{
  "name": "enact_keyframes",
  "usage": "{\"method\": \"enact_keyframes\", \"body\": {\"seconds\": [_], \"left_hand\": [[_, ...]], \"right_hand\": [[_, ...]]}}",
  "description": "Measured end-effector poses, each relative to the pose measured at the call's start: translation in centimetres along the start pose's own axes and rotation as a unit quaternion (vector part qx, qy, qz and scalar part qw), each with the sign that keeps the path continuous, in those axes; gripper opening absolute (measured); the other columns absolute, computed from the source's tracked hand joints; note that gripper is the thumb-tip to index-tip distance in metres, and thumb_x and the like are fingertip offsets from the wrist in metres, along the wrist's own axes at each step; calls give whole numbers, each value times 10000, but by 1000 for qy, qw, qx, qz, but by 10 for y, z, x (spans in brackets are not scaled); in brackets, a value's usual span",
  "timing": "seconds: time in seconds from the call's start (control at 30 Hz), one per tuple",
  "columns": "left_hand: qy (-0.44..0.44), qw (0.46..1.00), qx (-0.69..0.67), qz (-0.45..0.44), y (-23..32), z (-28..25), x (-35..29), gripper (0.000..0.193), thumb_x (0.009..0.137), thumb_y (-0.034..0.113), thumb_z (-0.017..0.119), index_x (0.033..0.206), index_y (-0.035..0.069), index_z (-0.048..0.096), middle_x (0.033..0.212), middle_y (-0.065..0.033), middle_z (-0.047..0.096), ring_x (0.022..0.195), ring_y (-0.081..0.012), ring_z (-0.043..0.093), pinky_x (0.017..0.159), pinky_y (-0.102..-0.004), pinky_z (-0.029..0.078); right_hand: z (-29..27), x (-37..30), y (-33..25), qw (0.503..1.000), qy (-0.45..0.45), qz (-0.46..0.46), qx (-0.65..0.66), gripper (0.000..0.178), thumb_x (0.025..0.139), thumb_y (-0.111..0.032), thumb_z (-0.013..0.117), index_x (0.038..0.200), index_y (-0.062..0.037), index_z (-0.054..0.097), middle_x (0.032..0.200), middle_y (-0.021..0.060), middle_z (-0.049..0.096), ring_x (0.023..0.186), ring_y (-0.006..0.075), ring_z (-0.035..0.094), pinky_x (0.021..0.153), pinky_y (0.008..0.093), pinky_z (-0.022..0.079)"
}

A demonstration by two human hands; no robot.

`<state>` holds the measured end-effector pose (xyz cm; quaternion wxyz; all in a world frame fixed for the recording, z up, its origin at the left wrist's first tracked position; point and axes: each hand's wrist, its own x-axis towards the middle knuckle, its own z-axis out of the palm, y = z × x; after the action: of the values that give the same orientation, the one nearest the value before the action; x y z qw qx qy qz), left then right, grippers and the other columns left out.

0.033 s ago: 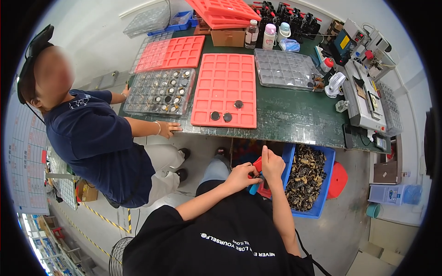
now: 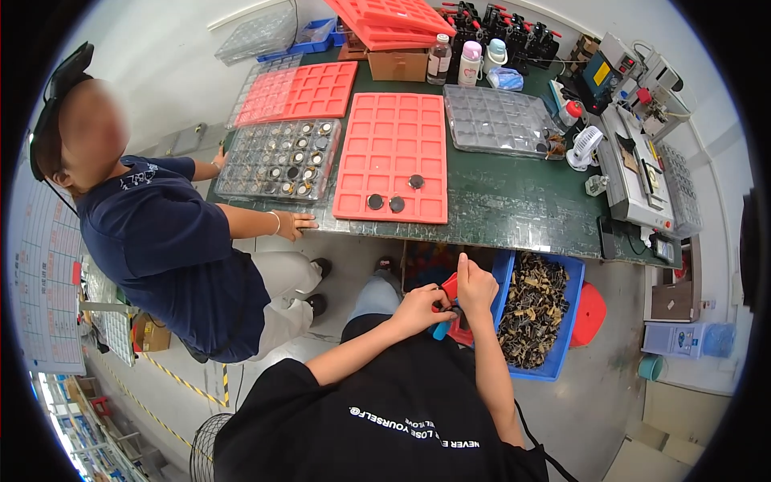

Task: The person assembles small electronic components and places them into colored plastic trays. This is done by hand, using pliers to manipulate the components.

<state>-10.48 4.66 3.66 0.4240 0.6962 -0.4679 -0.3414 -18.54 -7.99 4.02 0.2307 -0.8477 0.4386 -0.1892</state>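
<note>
Both hands meet below the desk edge, over the wearer's lap. The left hand [image 2: 416, 309] curls its fingers around a small tool with a blue handle [image 2: 440, 330], and the right hand [image 2: 475, 287] clenches on a red piece [image 2: 450, 287] held against that tool; what exactly sits between the fingertips is too small to tell. Just to the right stands a blue bin [image 2: 562, 353] heaped with dark and tan parts, and on the desk [image 2: 514, 209] above lies a red compartment tray [image 2: 393, 153] with three dark round pieces near its front edge.

Working unsupported in the air is the main risk, as I judge it: a slip of the tool could drop the small piece to the floor, where it would be hard to find, or drive the tip toward the right fingers. The bin sits close to the right elbow, so a wide movement could knock parts out of it. A person in a dark blue shirt [image 2: 161, 241] leans on the desk at the left, well apart from the hands.

Against the earlier frame nothing visibly differs: hands, tool, tray pieces and the neighbour's posture all match.
</note>
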Motion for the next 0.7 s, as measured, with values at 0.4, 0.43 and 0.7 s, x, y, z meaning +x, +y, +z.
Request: {"method": "enact_keyframes", "body": {"seconds": [0.4,0.43,0.7], "left_hand": [[114,963,-188,-154,-40,-20,5,231,725,174,773,758,-5,631,861,-64,672,675,-97,605,582,-267,490],[125,955,-225,-149,-48,-20,7,226,724,165,776,758,-4,628,849,-57,667,669,-84,595,572,-252,482],[304,863,-369,-163,-48,-19,21,156,774,120,743,832,21,638,725,22,587,624,-34,516,545,-184,413]], "right_hand": [[49,21,56,994,-73,67,-43,461,948,-432,350,787,-74,593,718,184,625,713,398,600,638,499,465],[54,23,58,993,-93,36,-66,423,954,-413,356,929,-75,609,847,189,629,810,379,588,709,468,467],[71,-36,-13,926,-46,68,368,378,1002,-343,306,1110,-31,492,909,135,563,851,220,564,792,343,440]]}}
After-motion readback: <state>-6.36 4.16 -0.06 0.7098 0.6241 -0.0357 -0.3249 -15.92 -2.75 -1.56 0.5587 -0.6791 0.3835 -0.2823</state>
